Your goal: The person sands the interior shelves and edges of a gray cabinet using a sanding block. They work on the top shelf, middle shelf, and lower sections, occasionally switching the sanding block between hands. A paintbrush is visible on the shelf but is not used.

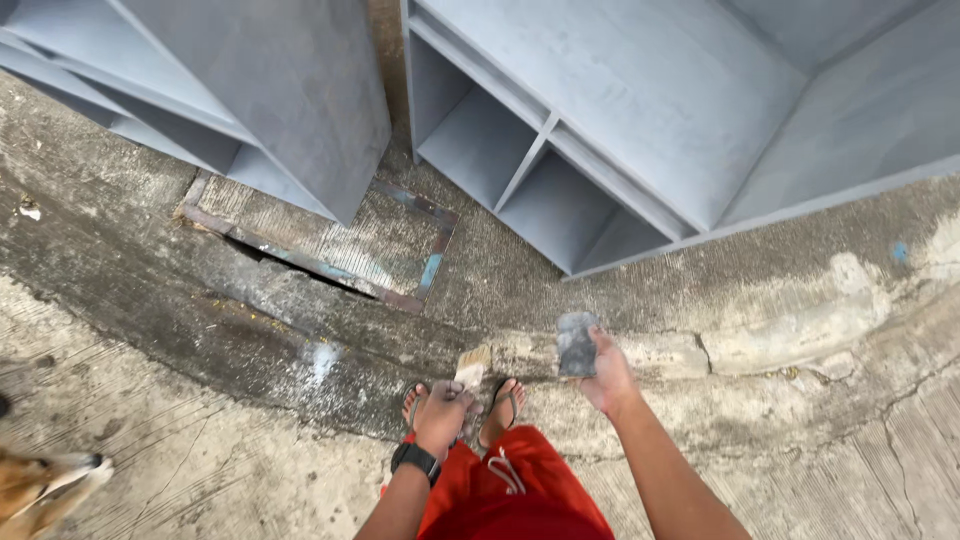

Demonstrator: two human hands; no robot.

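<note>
While the person stands on the concrete [700, 420] in sandals, each hand carries a tool. The left hand [442, 415], with a dark watch [415, 459] on the wrist, is closed around the handle of a brush [472, 366] whose pale bristles point toward 12 o'clock, just above the feet. The right hand [605, 375] is clamped on a pad [577, 344], a flat grey rectangle smeared with grey, held up at 1 o'clock from the body.

The brush looks short and broad, its bristles light and dry-looking; whether it carries paint cannot be told. The pad's face is dusty and uneven in tone, darker at the middle.

Two grey cabinets lie ahead: one [260, 90] at 11 o'clock, the other [640, 110] at 1 o'clock with open compartments facing up. A judgement: for clean work, a firm hold low on the brush handle and the pad kept flat against the surface would suit, with footing kept off the rusty-framed cover [330, 245] at 11 o'clock.

A dog [45, 485] shows at 8 o'clock.
</note>
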